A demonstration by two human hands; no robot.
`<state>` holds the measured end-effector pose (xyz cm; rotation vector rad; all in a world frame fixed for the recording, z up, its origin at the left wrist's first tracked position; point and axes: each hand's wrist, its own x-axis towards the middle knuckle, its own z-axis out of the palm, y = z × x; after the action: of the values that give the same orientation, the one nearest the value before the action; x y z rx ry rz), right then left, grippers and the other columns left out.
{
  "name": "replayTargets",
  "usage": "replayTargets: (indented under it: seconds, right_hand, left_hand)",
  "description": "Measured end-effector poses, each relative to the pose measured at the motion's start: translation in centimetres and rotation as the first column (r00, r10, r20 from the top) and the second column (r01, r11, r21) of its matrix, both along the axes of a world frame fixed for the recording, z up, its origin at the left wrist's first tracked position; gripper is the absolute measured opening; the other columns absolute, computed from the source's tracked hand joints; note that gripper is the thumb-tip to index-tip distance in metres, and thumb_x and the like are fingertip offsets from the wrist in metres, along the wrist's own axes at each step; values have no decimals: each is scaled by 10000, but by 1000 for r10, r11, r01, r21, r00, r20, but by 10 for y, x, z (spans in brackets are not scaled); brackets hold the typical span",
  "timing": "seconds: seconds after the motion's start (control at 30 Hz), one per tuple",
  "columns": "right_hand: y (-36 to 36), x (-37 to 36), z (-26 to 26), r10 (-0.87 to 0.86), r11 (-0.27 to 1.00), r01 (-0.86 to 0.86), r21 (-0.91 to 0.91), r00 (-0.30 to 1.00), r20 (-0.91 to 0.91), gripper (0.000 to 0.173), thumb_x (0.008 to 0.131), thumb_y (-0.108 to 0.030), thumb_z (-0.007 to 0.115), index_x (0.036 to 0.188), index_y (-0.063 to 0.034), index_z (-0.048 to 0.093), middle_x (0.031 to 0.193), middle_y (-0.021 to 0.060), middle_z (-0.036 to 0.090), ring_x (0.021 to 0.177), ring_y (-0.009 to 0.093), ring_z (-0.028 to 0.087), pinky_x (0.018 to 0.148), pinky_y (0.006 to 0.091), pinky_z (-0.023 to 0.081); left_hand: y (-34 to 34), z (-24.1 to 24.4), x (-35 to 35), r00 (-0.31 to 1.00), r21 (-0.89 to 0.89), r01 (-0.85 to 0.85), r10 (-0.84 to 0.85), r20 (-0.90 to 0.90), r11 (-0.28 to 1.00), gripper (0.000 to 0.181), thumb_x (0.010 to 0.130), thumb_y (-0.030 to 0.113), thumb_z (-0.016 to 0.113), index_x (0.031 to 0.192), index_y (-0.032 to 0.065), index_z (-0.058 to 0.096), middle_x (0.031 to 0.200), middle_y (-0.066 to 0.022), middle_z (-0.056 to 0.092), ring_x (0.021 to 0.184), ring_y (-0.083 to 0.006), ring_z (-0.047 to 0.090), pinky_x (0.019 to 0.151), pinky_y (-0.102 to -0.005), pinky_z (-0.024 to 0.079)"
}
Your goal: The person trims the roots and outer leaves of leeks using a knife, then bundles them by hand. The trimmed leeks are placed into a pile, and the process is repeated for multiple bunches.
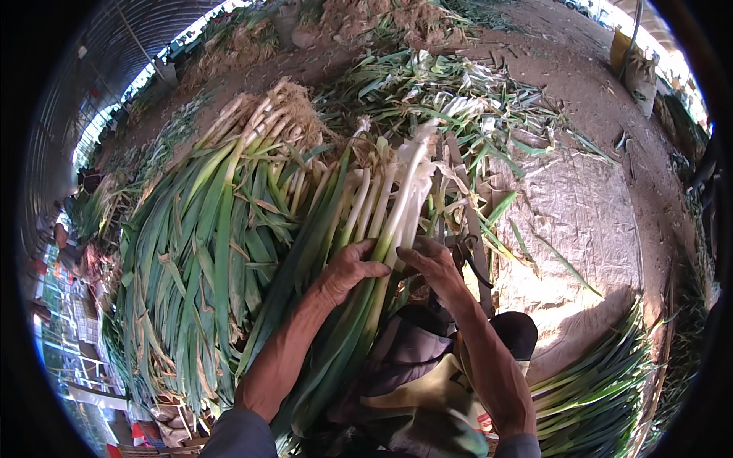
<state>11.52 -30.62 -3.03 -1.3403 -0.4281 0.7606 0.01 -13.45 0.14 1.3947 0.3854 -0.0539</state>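
Note:
My left hand (pixel 352 269) grips a large green onion (pixel 395 220) where its white shank turns green, the thumb across the front. The white root end points away from me, and the long leaves run down past my left forearm. My right hand (pixel 432 266) pinches a pale, loose outer layer (pixel 411 220) beside the same shank; its fingers are partly hidden behind it. More green onions (pixel 366 200) with pale shanks lie just left of the held one. Farther left is a big pile of untrimmed green onions (pixel 200 229), with brown roots at the far end.
Stripped leaves and skins (pixel 458 97) lie heaped ahead on the dirt floor (pixel 572 74). A metal frame (pixel 478 246) stands right of my right hand. Beyond it, a pale sheet (pixel 578 223) covers the ground, with a row of green onions (pixel 595 383) at its near end.

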Motion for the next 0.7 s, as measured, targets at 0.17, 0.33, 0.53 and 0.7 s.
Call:
replayTargets:
  seconds: [0.17,0.33,0.53,0.7]
  right_hand:
    - [-2,8,-6,-53,982,36,-184,994,-91,260,924,-186,665,986,63,712,779,78,703,507,106,572,417,254,411]
    - [-4,20,-17,-399,886,430,-175,898,184,453,877,-131,666,1258,81,543,833,149,706,565,175,644,469,286,494]
    - [5,-7,12,79,992,-72,-102,995,58,709,878,-398,766,1302,109,512,1023,163,712,904,188,663,722,286,529]
    - [15,-8,-14,-32,999,30,-14,989,-146,400,881,-286,709,1079,61,689,886,77,699,770,141,644,698,280,519]
  left_hand:
    - [10,-3,-7,999,-24,-30,31,23,999,466,803,132,758,1235,3,641,1046,-45,699,908,-124,633,850,-283,513]
    - [17,14,-16,996,215,-89,85,29,973,498,800,159,750,1242,-29,619,1022,-78,703,901,-142,648,825,-307,530]
    - [-15,5,-11,999,550,39,-24,-34,834,567,822,259,726,1259,-69,576,1110,-184,689,976,-243,653,896,-359,514]
    - [-7,-18,-5,995,574,63,-7,-99,816,493,877,266,686,1234,-59,586,1124,-226,677,1004,-301,666,864,-384,527]
